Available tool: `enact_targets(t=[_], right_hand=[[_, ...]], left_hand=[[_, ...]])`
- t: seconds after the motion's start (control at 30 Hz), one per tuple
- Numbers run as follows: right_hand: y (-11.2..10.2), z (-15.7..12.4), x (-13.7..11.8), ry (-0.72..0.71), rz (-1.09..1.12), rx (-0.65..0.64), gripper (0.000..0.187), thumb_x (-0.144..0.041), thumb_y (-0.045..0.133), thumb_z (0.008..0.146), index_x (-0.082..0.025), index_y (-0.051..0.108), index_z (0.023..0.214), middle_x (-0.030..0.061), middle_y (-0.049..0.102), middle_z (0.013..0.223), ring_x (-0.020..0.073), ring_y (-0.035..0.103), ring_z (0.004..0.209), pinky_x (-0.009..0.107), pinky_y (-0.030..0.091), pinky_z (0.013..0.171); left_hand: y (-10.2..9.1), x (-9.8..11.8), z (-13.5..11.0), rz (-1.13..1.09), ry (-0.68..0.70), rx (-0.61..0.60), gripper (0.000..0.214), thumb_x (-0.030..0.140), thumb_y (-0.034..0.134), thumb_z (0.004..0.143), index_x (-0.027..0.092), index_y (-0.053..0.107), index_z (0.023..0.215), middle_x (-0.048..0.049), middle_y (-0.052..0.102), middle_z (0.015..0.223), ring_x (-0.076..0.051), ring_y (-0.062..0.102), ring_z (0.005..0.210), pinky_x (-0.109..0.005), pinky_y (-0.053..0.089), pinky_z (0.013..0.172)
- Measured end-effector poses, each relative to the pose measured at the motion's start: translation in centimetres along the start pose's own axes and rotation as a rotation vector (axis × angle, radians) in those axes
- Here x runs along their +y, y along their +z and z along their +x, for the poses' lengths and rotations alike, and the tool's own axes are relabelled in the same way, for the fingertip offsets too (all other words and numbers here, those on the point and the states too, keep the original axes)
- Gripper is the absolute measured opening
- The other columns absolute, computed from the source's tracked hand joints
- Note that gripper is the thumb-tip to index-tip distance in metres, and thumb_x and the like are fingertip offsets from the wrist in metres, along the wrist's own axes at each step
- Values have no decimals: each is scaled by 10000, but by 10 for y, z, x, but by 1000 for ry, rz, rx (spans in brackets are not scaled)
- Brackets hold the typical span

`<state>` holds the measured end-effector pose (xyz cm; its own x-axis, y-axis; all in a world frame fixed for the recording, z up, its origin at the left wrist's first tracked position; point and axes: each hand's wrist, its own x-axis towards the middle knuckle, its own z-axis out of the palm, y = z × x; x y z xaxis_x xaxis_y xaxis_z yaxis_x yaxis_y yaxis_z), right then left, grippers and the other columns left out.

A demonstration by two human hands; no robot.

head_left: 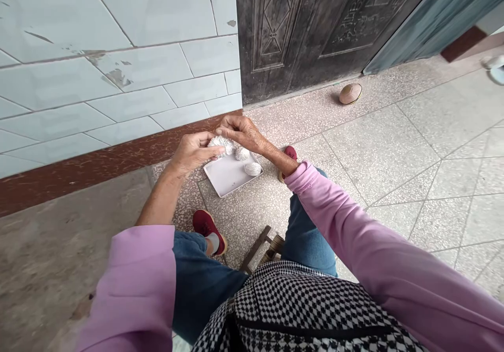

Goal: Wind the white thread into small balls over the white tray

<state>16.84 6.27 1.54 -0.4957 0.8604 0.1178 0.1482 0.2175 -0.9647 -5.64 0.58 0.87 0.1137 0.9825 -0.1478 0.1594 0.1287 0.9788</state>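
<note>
A white, ruffled piece of yarn work (221, 143) is pinched between the thumb and fingers of my left hand (192, 151). My right hand (244, 133) is closed in a pinch at the upper edge of that piece; what lies between its fingertips is too small to make out. Just below both hands is a pale shallow tray (226, 176) on the floor. One white ball of yarn (242, 153) sits near the tray's far edge, partly under my right hand. A second white yarn ball (252, 169) rests at the tray's right side.
A tiled wall (118, 79) and a dark carved door (299, 37) stand in front. On the speckled floor lies a round brownish object (350, 94). My red shoes (205, 223) flank the tray, and part of a wooden stool (255, 249) shows between my legs.
</note>
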Motion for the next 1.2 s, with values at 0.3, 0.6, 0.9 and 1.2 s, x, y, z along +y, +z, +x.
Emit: enact_targets(t=[0.3,0.6,0.9,1.2], right_hand=[[13,15,32,32,247,-91,669,-671,891,1276,-271,508,902,-102,431,690,118,352,628,260,322,590],[21,-20,-10,48,-89,-186,463,-159,821,1241,-253,661,818,6,666,802,203,590,846,346,474,822],[4,3,-8,3,72,27,572,-576,897,1259,-245,640,870,-18,551,757,184,475,752,299,430,687],[12,15,14,81,230,61,610,-580,881,1281,-256,546,888,-65,476,725,139,420,710,273,335,632]], left_hand=[[3,8,-5,-325,10,-23,530,405,1206,713,176,859,1041,-75,838,985,-180,726,816,-257,580,583],[-14,-18,20,-256,164,329,707,467,1214,677,300,618,1019,-27,826,969,-261,840,881,-354,745,708],[-5,-15,13,-30,133,159,570,328,1149,612,263,729,992,-19,796,858,-219,720,753,-299,553,652],[2,-1,3,-360,105,51,621,384,1203,640,251,757,1050,-104,881,1052,-258,829,898,-332,717,704]])
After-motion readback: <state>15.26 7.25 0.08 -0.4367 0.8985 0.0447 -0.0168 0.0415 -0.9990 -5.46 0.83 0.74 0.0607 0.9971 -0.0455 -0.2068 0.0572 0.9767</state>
